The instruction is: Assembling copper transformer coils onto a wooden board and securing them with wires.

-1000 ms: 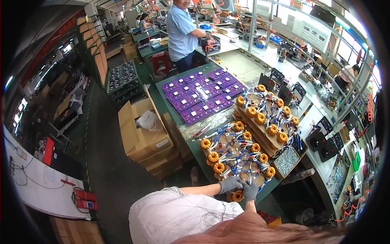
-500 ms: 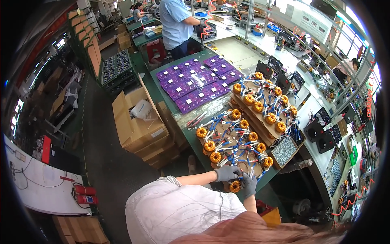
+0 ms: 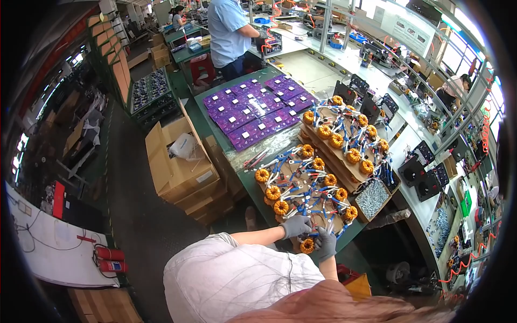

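My left hand (image 3: 295, 226), in a grey glove, is closed at the near edge of a cardboard sheet covered with copper-wound ring coils. What its fingertips pinch is too small to make out. Just right of it, my right hand (image 3: 326, 245), gloved too, has its fingers bent together around a thin wire lead, with pale wire ends by the fingertips. One ring coil (image 3: 307, 246) lies below and between the hands. Several more coils, such as one coil (image 3: 280, 207), sit on the cardboard (image 3: 293, 188) among blue-sleeved, white and red leads.
Behind is a cardboard stack (image 3: 331, 156) bearing more coils. A box of small metal parts (image 3: 371, 198) stands right of it. Purple circuit boards (image 3: 256, 110) cover the table's far part. An open carton (image 3: 180, 167) stands left. A person in blue (image 3: 229, 35) works beyond.
The whole view has shifted slightly, so the scene sits a little further left. Both hands stay close together over the near coil, with only small finger movements.
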### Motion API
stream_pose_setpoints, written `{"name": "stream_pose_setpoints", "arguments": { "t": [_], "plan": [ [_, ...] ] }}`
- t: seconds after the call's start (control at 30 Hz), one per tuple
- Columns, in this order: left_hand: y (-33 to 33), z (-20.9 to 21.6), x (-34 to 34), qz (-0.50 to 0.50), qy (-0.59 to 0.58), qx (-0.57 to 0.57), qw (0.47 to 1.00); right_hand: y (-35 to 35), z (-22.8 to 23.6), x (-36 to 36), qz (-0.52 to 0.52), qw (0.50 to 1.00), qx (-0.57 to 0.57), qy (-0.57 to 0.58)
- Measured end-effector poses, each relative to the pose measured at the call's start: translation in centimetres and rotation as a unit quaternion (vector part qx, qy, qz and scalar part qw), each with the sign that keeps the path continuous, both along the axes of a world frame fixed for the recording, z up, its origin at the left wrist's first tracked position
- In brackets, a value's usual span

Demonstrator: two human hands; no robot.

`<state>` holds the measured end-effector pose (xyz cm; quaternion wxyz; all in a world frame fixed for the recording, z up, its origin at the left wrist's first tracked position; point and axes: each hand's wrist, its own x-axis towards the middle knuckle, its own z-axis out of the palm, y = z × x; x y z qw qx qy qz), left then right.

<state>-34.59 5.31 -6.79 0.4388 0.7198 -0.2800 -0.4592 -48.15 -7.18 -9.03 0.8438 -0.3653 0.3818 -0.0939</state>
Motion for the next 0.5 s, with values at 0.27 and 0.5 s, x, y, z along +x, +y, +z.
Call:
{"name": "stream_pose_setpoints", "arguments": {
  "t": [0.27, 0.5],
  "plan": [
    [-0.4, -1.5, -1.1, 0.009, -0.2, -0.029, 0.979, 0.7, 0.0, 0.6, -0.001, 0.985, -0.161, 0.057],
    [-2.5, -2.9, -2.0, -0.12, -0.485, 0.013, 0.866, 1.8, -0.7, 1.0, -0.049, 0.981, -0.173, 0.076]
  ]
}}
